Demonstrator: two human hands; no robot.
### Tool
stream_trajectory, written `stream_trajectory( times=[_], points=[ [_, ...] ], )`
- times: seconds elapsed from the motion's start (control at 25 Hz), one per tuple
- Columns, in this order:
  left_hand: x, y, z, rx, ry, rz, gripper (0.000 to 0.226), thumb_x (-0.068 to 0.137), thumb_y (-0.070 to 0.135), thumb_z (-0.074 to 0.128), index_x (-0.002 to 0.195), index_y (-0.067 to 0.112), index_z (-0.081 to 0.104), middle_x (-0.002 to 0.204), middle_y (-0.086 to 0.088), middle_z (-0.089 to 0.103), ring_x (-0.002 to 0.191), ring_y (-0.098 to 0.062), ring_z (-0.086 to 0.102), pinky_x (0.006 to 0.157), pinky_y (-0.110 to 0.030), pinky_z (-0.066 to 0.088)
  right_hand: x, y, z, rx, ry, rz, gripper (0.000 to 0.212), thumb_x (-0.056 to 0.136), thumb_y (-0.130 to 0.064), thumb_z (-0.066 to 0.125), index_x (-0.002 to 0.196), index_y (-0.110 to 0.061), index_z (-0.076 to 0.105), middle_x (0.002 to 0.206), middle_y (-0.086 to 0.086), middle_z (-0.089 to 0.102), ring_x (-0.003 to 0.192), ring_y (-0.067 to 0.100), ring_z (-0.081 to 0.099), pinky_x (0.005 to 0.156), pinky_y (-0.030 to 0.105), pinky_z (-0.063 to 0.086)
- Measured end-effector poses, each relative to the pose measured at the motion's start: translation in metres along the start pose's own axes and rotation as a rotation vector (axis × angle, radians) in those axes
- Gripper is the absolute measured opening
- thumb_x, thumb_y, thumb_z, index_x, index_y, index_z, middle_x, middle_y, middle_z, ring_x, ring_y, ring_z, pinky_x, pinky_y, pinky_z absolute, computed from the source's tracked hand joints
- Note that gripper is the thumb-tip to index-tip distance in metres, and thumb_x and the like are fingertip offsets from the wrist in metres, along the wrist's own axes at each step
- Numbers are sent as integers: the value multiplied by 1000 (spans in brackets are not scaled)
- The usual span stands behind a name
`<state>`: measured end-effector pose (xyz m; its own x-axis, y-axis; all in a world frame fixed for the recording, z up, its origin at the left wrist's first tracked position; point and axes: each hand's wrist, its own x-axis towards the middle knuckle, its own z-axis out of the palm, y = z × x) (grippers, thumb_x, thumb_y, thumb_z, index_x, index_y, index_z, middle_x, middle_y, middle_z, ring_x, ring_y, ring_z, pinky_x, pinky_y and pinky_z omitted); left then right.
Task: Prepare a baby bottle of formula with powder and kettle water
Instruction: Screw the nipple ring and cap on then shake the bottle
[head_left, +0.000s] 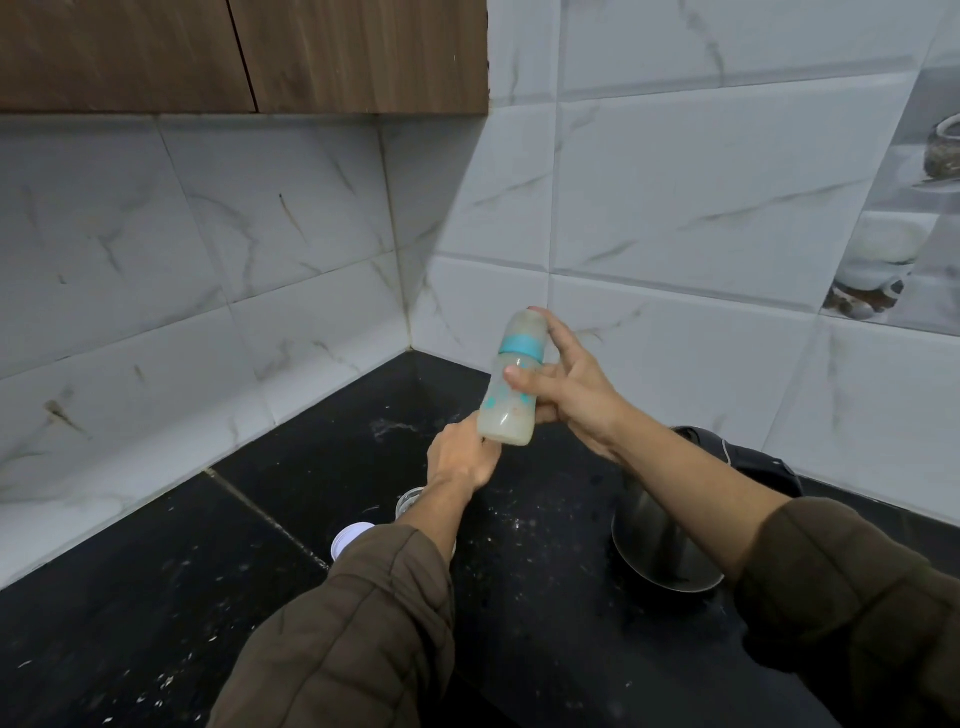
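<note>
Head: right hand grips tilted bottle, left hand at base.

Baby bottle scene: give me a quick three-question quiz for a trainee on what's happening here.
1. True or false: the baby bottle stands on the counter.
2. Which of the hands lays its thumb across the bottle's body?
3. Fill in: the ring round the bottle's neck is ____.

Key: 1 false, it is held up off the counter; 2 the right hand; 3 teal.
</note>
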<state>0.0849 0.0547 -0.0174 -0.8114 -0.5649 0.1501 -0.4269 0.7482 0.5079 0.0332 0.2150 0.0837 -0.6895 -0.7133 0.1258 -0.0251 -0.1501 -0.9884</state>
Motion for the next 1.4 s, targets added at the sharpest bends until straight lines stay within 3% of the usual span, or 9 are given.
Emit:
stream_trajectory(
  times=[0.08, 0.2, 0.28, 0.48, 0.72, 0.96, 1.12, 1.2, 1.4],
  points=[
    [-1, 2, 0, -5, 8, 13, 22, 106, 34, 43, 100, 20, 58, 93, -6, 69, 93, -34, 68, 84, -42, 55, -1, 5, -2, 42, 35, -23, 90, 79, -24, 86, 152, -44, 37, 121, 12, 74, 110, 32, 74, 83, 53, 63],
    [-1, -2, 2, -46, 34, 27, 39, 107, 45, 32, 101, 26, 65, 90, -2, 73, 93, -32, 68, 85, -43, 53, 11, 4, -9, 357, 342, -92, 91, 88, -25, 84, 158, -40, 28, 139, 10, 64, 117, 31, 72, 80, 49, 64],
    [0, -4, 3, -62, 36, 23, 42, 107, 47, 30, 103, 27, 67, 90, -1, 73, 92, -30, 68, 86, -43, 53, 16, 2, -15, 434, 418, -92, 86, 93, -26, 79, 158, -40, 24, 138, 8, 65, 114, 29, 74, 82, 45, 64],
    [0, 0, 1, 8, 17, 33, 27, 107, 37, 38, 99, 20, 58, 89, -3, 68, 89, -30, 66, 78, -39, 51, 1, 7, -11, 63, 36, -14, 93, 78, -27, 86, 156, -38, 36, 121, 9, 73, 108, 32, 75, 84, 55, 63],
    [-2, -3, 3, -47, 31, 30, 43, 108, 47, 30, 107, 26, 67, 94, -3, 74, 93, -30, 68, 85, -42, 53, 14, 5, -11, 497, 376, -75, 83, 91, -25, 81, 157, -35, 31, 139, 10, 65, 112, 30, 75, 85, 51, 63],
    [-2, -1, -2, 18, -2, 10, 27, 107, 35, 39, 99, 20, 59, 95, -7, 71, 90, -31, 68, 84, -43, 56, -4, -1, -5, 127, -30, -15, 88, 78, -24, 83, 153, -39, 39, 117, 6, 73, 106, 31, 75, 82, 53, 63],
    [-4, -3, 1, -32, 39, 28, 44, 109, 45, 29, 107, 24, 67, 93, -3, 74, 92, -30, 67, 84, -41, 52, 7, -2, -10, 440, 292, -66, 86, 88, -26, 81, 157, -34, 32, 137, 10, 66, 112, 30, 75, 79, 47, 64],
    [-3, -4, 1, -53, 41, 22, 45, 109, 46, 29, 108, 24, 68, 94, -3, 74, 93, -30, 68, 84, -41, 52, 12, 1, -12, 516, 345, -61, 77, 92, -28, 79, 155, -27, 35, 141, 13, 64, 110, 30, 75, 78, 45, 64],
    [-6, 5, -8, 38, -3, 15, 21, 105, 31, 43, 101, 18, 59, 98, -9, 71, 93, -34, 67, 80, -40, 52, -9, 5, -4, 201, -88, 47, 77, 85, -27, 79, 153, -33, 41, 131, 13, 71, 110, 35, 74, 81, 50, 64]
  ],
)
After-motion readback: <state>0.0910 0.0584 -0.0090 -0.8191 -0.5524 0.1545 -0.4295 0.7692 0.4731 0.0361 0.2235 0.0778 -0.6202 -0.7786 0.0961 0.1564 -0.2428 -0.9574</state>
